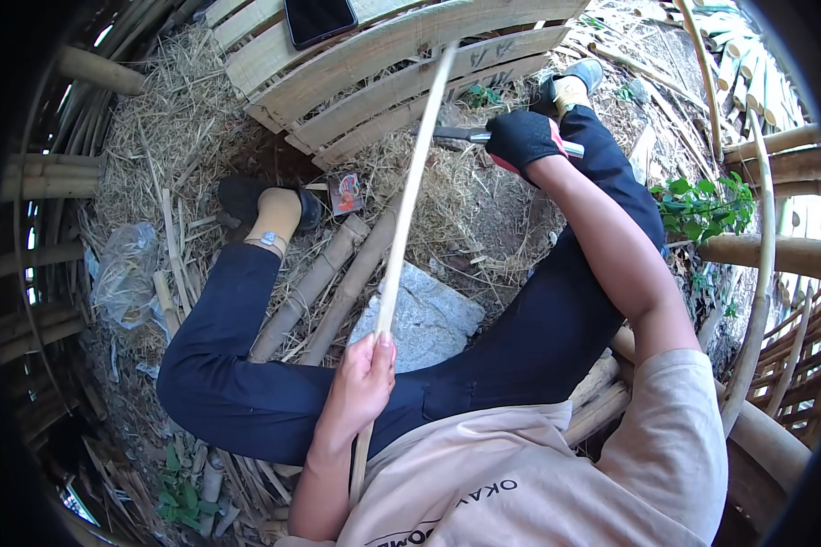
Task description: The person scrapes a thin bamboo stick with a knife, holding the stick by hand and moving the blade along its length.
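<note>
My bare left hand [363,383] is closed round a long pale bamboo strip [407,210], thumb lying along it. The strip slants up and away from beside my body, and its far end overlaps a wooden crate [337,77]. A black and red glove covers my right hand [523,141], which is wrapped round the silver handle of a knife [452,134]. Its dark narrow blade points left and its tip reaches the strip's edge; whether it cuts into the wood I cannot tell. Below the strip's middle lies a flat grey stone slab [429,314], between my legs.
A black phone [319,18] rests on the crate. Bamboo poles [333,283] lie beside the slab, near a small printed packet [346,194]. Dry straw and shavings cover the ground. On the left is a crumpled clear plastic bag [126,273]; bamboo rails [762,255] stand at the right.
</note>
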`<state>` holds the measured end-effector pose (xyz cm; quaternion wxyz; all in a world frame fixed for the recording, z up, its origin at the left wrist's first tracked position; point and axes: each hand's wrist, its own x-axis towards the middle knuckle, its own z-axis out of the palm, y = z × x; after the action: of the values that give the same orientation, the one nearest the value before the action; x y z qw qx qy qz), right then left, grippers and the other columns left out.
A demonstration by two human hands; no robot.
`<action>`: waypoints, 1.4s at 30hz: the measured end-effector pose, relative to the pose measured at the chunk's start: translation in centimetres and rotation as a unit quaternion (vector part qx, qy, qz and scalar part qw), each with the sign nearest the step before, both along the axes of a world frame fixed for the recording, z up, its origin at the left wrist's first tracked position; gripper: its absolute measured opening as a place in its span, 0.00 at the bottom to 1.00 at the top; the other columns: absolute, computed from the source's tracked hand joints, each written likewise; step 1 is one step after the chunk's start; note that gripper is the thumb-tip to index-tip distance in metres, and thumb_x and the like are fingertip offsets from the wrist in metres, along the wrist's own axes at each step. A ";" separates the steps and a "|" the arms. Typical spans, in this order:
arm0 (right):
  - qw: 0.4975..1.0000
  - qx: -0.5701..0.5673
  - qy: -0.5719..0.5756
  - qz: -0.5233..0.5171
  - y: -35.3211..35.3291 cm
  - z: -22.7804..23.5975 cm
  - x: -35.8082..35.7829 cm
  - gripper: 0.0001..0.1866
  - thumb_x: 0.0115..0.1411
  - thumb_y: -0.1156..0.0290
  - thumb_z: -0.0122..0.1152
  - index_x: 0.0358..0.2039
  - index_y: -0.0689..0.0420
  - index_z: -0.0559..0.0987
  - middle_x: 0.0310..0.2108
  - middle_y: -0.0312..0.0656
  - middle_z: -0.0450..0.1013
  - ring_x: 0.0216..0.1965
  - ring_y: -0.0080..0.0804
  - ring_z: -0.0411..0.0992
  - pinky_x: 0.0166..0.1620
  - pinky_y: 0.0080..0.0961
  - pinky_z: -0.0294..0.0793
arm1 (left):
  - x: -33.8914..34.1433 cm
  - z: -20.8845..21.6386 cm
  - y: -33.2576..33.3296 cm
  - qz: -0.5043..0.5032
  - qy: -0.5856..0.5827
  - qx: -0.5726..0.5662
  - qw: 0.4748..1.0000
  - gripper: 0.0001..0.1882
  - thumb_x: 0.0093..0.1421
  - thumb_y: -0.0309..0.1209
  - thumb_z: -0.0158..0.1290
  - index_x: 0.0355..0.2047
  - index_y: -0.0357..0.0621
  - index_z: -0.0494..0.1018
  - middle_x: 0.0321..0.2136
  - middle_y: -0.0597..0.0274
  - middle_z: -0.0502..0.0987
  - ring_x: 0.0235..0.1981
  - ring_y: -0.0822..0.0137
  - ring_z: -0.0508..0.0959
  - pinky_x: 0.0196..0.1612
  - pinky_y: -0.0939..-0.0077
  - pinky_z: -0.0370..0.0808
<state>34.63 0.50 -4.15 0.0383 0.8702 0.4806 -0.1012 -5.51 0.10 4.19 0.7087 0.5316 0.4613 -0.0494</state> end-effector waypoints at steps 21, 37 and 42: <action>0.986 0.161 -0.048 -0.007 -2.9 3.0 -0.2 0.10 0.55 0.61 0.62 0.36 0.46 0.86 0.30 0.46 0.82 0.34 0.47 0.82 0.39 0.44 0.80 | 0.2 -0.9 1.5 0.101 -0.064 -0.164 0.979 0.18 0.77 0.48 0.40 0.33 0.51 0.61 0.17 0.77 0.55 0.12 0.85 0.52 0.13 0.85 0.46; 0.577 0.368 0.659 -0.312 -1.7 1.1 0.8 0.27 0.69 0.41 0.55 0.30 0.55 0.72 0.23 0.38 0.70 0.28 0.38 0.75 0.47 0.46 0.80 | 1.5 -3.2 2.1 0.107 -0.113 -0.195 0.968 0.18 0.77 0.47 0.42 0.32 0.51 0.62 0.17 0.78 0.55 0.12 0.85 0.52 0.13 0.85 0.46; 0.287 0.345 0.820 -0.356 -2.8 2.1 1.4 0.19 0.67 0.53 0.62 0.30 0.52 0.68 0.23 0.39 0.67 0.26 0.37 0.75 0.51 0.60 0.79 | 1.3 -3.3 2.2 0.110 -0.115 -0.195 0.968 0.18 0.76 0.47 0.42 0.32 0.51 0.62 0.17 0.78 0.55 0.12 0.85 0.51 0.13 0.85 0.46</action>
<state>36.08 -2.31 -2.06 -0.7189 0.3509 -0.1053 -0.5907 -4.20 2.29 0.85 0.8482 0.3309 0.4135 0.0018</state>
